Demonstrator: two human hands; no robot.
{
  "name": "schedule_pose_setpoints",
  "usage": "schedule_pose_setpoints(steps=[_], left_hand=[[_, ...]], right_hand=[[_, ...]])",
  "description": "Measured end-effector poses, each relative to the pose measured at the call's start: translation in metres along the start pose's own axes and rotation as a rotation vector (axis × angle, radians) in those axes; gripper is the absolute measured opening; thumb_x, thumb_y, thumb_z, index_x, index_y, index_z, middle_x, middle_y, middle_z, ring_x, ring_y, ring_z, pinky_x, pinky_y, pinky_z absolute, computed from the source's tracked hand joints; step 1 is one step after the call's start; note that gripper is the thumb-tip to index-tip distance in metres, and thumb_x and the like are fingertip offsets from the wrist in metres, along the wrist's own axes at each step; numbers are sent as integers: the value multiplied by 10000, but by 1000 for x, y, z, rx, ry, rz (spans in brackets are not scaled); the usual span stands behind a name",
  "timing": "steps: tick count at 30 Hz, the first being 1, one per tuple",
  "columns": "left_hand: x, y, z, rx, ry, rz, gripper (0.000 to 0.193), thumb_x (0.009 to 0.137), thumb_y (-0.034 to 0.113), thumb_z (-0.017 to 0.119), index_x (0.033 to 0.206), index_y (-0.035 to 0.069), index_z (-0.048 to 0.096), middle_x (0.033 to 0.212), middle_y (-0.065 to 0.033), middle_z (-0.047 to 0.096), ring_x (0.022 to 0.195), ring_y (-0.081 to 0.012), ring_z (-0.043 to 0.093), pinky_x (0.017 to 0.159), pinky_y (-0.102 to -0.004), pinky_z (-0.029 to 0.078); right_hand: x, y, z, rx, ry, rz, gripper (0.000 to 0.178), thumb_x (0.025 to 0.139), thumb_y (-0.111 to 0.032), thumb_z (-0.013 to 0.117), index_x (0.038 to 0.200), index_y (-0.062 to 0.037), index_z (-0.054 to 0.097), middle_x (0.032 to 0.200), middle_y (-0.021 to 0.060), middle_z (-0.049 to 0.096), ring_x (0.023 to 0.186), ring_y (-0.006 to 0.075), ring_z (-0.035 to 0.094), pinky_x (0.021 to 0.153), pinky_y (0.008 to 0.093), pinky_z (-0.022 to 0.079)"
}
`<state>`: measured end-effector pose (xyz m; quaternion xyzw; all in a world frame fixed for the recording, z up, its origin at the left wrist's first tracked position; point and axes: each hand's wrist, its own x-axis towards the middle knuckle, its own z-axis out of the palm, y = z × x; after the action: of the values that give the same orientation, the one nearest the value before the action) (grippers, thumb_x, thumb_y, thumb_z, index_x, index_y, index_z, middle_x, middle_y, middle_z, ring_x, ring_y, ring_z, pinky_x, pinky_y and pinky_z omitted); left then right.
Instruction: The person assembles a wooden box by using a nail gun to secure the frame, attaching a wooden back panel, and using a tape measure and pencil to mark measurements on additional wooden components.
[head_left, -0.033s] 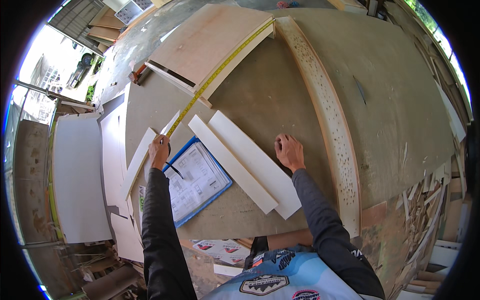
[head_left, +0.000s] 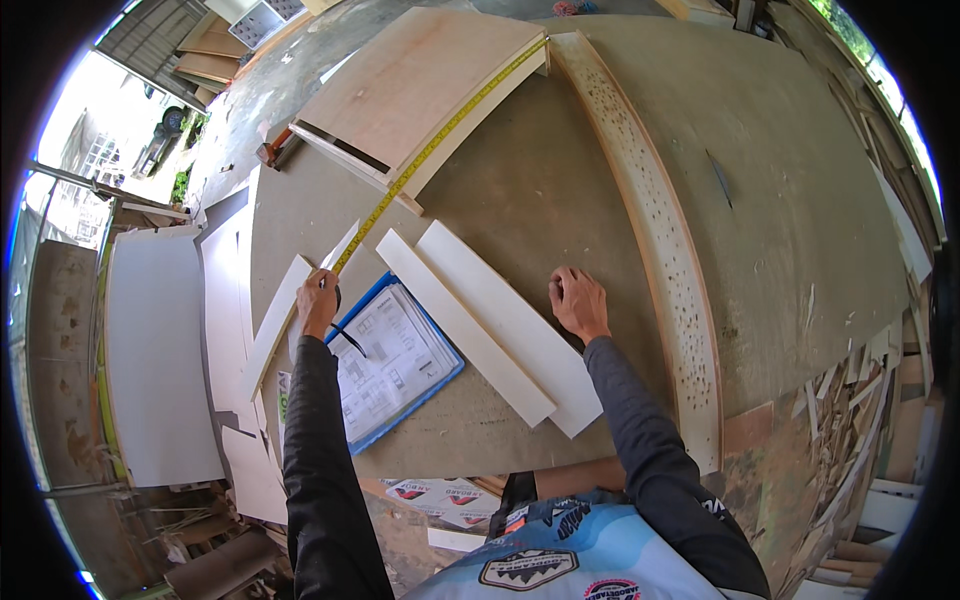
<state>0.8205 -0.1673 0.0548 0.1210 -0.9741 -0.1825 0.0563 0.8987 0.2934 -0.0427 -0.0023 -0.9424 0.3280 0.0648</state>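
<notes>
My left hand (head_left: pixel 318 300) is closed around the case of a tape measure, mostly hidden by the fingers. Its yellow blade (head_left: pixel 437 152) runs up and right along the edge of a wooden box panel (head_left: pixel 420 85), to the far corner. My right hand (head_left: pixel 580 303) rests on the brown work table (head_left: pixel 500 190), fingers curled in; whatever they may hold is hidden. Two pale boards (head_left: pixel 470 330) lie side by side between my hands. Beside my left wrist is a blue clipboard (head_left: pixel 455 375) with printed drawings (head_left: pixel 385 350) and a thin black strap (head_left: pixel 350 341) across it.
A long wooden strip (head_left: pixel 650 230) with a speckled face lies to the right. Narrow white strips (head_left: pixel 275 325) lie left of my left hand. An orange-handled tool (head_left: pixel 272 152) sits at the box's left corner. White panels (head_left: pixel 165 360) stand at left; wood offcuts (head_left: pixel 850 420) are piled at right.
</notes>
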Motion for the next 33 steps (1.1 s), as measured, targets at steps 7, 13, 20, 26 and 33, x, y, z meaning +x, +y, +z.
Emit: schedule_pose_setpoints(steps=[7,13,20,26,33], left_hand=[[3,-6,-1,-8,-24,32,331,887,350,568,925,74,746,871,-218,703,834,-371,678,773,-441,503],[2,-3,-2,-44,-60,-25,327,890,343,561,889,69,739,818,-181,694,786,-304,675,743,-403,500],[4,1,-11,-37,-139,-28,328,887,355,566,867,71,731,775,-153,675,742,-255,652,713,-374,489],[9,-2,-9,-68,-203,-102,331,892,365,567,873,79,733,734,-115,645,701,-203,608,668,-353,464],[9,-5,-5,-122,-241,-165,326,893,377,580,862,90,732,676,-67,586,646,-159,547,617,-336,429]], right_hand=[[0,2,4,-8,20,-4,79,880,-158,600,901,-81,599,917,118,665,890,336,633,782,461,507],[1,3,3,1,25,-8,75,879,-152,601,888,-78,596,899,117,665,870,334,635,768,463,510],[2,3,5,-8,55,-26,56,869,-131,613,878,-80,592,879,105,662,858,324,635,751,457,515],[2,5,5,4,31,2,56,873,-129,606,867,-77,587,873,106,660,852,324,636,752,457,515],[0,6,4,16,31,7,54,872,-126,605,864,-77,583,873,103,661,852,325,636,752,461,513]])
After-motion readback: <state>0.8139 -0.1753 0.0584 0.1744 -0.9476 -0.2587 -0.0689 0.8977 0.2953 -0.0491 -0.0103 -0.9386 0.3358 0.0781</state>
